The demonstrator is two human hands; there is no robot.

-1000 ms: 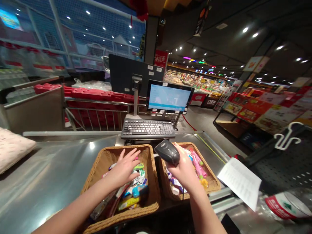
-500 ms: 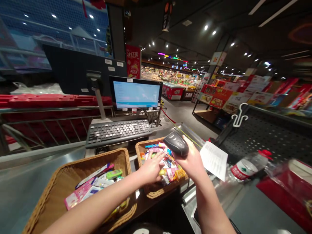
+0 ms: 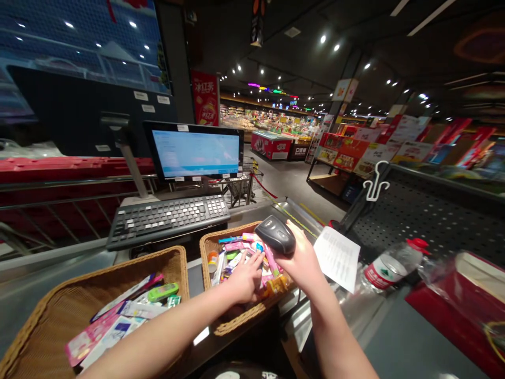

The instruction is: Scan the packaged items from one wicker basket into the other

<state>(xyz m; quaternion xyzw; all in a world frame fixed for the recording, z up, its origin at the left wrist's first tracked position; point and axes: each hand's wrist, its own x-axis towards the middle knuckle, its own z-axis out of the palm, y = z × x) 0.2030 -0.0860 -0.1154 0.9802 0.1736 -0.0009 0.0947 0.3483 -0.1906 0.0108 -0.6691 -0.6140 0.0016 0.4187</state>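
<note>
My right hand point(image 3: 300, 255) is wrapped round a black handheld barcode scanner point(image 3: 275, 235), holding it above the right wicker basket point(image 3: 232, 322). My left hand point(image 3: 245, 276) reaches into that basket with its fingers stretched over a heap of small, colourful packaged goods point(image 3: 234, 246). Its fingertips are at a small blue item point(image 3: 259, 247); no grip on it can be made out. To the left, a larger wicker basket point(image 3: 35, 308) contains pink and white packets point(image 3: 94, 337) and a bright green item point(image 3: 163, 291). My left forearm crosses over this basket and hides part of it.
Behind the baskets are a black keyboard point(image 3: 169, 218) and a lit monitor point(image 3: 197, 151). On the right lie a printed paper sheet point(image 3: 337, 258), a clear bottle with a red cap point(image 3: 389, 271) and a red box point(image 3: 445, 321). A perforated black panel point(image 3: 430, 210) borders the counter there.
The view has shifted, so most things sit further left. My left hand's fingers have moved among the packets to the blue item. My right hand still holds the scanner over the basket.
</note>
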